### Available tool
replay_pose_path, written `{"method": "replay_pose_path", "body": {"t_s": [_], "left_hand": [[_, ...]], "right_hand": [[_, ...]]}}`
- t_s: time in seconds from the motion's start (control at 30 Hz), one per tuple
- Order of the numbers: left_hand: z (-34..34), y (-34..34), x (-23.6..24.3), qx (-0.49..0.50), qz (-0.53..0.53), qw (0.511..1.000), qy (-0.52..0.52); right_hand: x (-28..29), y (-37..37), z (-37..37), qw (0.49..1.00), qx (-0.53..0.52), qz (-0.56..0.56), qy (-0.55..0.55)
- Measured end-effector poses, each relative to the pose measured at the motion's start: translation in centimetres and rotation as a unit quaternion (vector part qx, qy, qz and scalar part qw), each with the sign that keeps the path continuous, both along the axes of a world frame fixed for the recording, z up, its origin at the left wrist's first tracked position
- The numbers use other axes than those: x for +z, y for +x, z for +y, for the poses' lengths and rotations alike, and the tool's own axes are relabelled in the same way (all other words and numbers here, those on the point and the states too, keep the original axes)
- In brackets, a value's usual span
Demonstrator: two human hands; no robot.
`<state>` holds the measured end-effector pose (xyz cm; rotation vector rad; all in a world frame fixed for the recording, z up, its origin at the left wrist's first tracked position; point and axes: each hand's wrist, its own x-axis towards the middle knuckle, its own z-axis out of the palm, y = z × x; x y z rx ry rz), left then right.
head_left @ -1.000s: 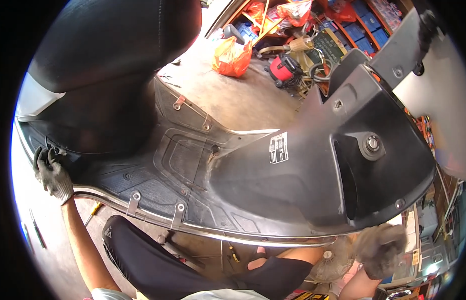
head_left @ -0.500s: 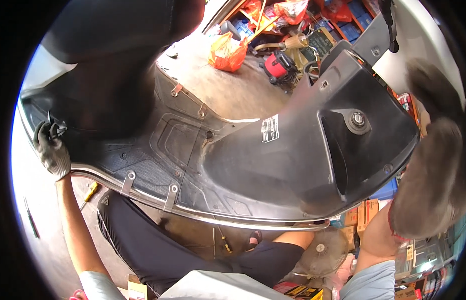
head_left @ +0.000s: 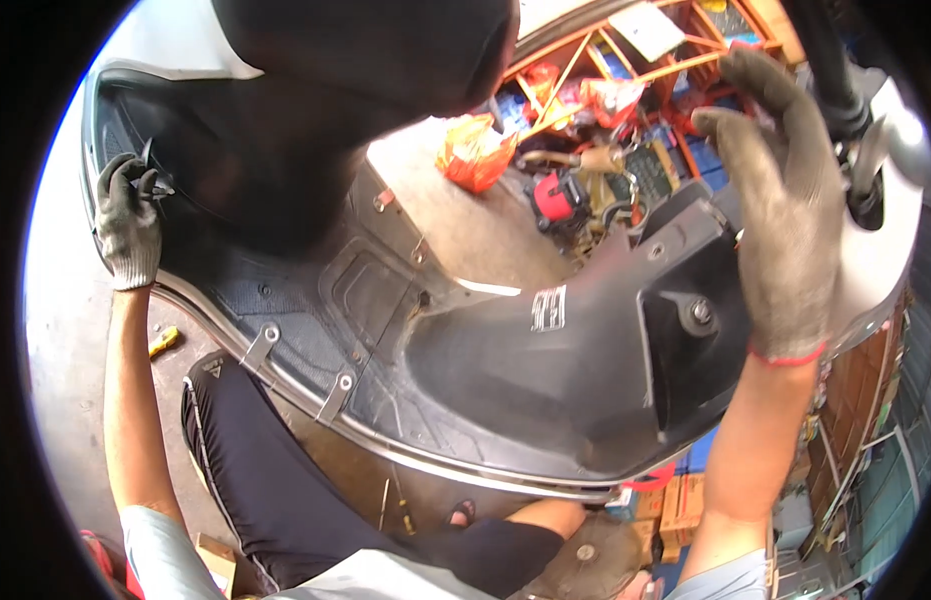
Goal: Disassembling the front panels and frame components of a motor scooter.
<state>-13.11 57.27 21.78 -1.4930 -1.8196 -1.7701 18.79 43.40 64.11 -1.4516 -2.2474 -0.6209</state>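
Your left hand [head_left: 127, 222], in a grey knit glove, is closed on the rear edge of the black plastic scooter floor panel [head_left: 465, 370], by the dark seat [head_left: 365, 50]. Your right hand [head_left: 785, 200], gloved too, hangs open with fingers spread above the panel's front shield, touching nothing. A chrome rail [head_left: 315, 405] runs along the panel's near edge, above your dark-trousered leg [head_left: 255, 470].

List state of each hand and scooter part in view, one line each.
Left hand: gloved, gripping the rear edge of the black scooter floor panel.
Right hand: gloved, open, fingers spread, raised near the handlebar, holding nothing.
Front leg shield: mounted, bolt visible.
Chrome side rail: attached along the floorboard.
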Motion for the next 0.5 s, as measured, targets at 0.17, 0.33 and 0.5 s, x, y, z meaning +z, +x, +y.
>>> {"method": "replay_pose_path", "body": {"t_s": [0.17, 0.33, 0.5], "left_hand": [[-0.5, 0.8, 0.3, -0.009, -0.038, 0.999, 0.005], [-1.0, 1.3, 0.7, -0.009, -0.066, 0.998, 0.005], [-0.7, 1.2, 1.0, -0.018, -0.058, 0.998, 0.015]], "right_hand": [[-1.5, -0.6, 0.0, 0.983, 0.144, 0.07, 0.089], [-1.7, -1.5, -1.7, 0.834, 0.277, 0.397, -0.265], [1.1, -3.4, -4.4, 0.48, 0.342, 0.737, -0.33]]}}
